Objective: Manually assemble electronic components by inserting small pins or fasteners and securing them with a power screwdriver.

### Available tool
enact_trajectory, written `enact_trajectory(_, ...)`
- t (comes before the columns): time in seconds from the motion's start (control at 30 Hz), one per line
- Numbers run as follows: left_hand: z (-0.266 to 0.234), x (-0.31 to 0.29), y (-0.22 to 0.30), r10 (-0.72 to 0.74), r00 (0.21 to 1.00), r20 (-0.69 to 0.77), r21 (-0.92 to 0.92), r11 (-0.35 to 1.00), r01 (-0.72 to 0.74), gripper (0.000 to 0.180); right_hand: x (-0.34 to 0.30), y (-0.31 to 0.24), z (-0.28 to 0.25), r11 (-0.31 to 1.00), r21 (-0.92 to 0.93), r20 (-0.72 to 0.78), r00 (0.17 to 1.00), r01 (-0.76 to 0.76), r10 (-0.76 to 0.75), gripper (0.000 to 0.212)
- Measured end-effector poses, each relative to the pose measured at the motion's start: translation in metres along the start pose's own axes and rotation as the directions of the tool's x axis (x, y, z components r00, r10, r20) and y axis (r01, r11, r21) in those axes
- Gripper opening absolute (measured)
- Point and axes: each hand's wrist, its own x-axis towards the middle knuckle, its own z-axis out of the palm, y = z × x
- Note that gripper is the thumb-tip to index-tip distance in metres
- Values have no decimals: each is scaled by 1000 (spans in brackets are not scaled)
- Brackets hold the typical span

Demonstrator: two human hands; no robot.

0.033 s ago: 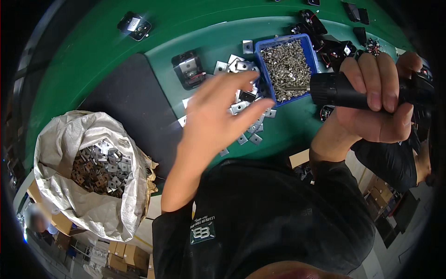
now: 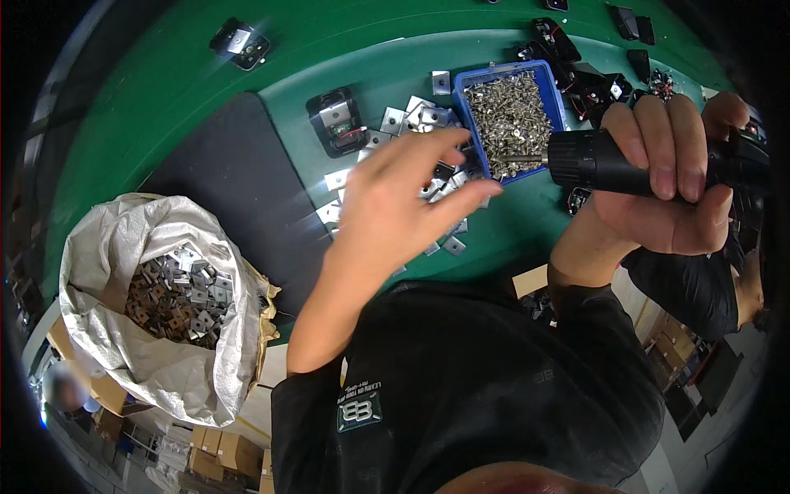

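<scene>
My right hand [image 2: 658, 177] is wrapped round a black power screwdriver [image 2: 588, 156]. Its bit [image 2: 525, 158] points left, over a blue bin [image 2: 559, 95] heaped with small silver screws [image 2: 508, 115]. My left hand [image 2: 401, 185], slightly blurred, hovers over a loose pile of square metal plates [image 2: 420, 114], just left of the bin. Its thumb and fingers are apart, with nothing seen between them. Behind that hand stands a black housing [image 2: 336, 122] with a metal plate and a red wire in it. The hand hides part of the pile.
At the left, a white woven sack [image 2: 90, 272] holds many more metal plates [image 2: 177, 300]. A dark mat [image 2: 239, 177] lies beside it on the green table [image 2: 321, 49]. Another housing [image 2: 239, 43] sits far left; black parts with wires [image 2: 588, 86] crowd the far right.
My left hand has shifted slightly to the right, toward the screw bin, uncovering a few plates on its left. My right hand and the power screwdriver have hardly moved.
</scene>
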Motion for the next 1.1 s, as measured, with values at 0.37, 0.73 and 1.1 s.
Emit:
enact_trajectory(0.37,4,-16,-3,-4,1000,25,-193,981,9,15,-5,5,4,994,111,-23,1000,-12,15,54)
enact_trajectory(0.73,-4,-18,-7,101,994,49,-238,967,-87,18,-1,12,8,987,133,95,992,-93,81,57)
enact_trajectory(1.1,2,-30,-15,5,999,40,-528,849,17,17,-1,18,25,980,200,-1,1000,-5,5,50)
